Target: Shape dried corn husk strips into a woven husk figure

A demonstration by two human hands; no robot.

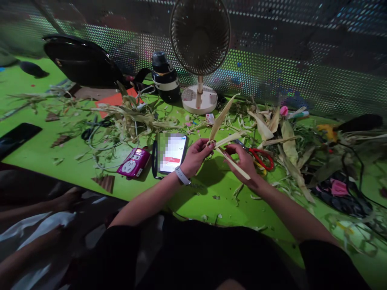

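Observation:
My left hand (197,155), with a pale band on its wrist, pinches a bundle of dried corn husk strips where they cross or knot. One broad husk strip (222,117) rises from that pinch, and another points right. My right hand (242,162) is closed with thumb and fingers on a long narrow corn husk strip (237,166) that slants down to the right from the bundle. Fingers partly cover the crossing point. Beside my right hand lie red-handled scissors (263,158). A phone with a lit screen (173,155) lies left of my left hand.
Corn husk scraps (133,119) litter the green table (205,205). A desk fan (200,36) and a dark bottle (165,78) stand at the back before a perforated screen. A purple power socket (134,163) with a white cable sits left. Another person's arm (39,205) shows lower left.

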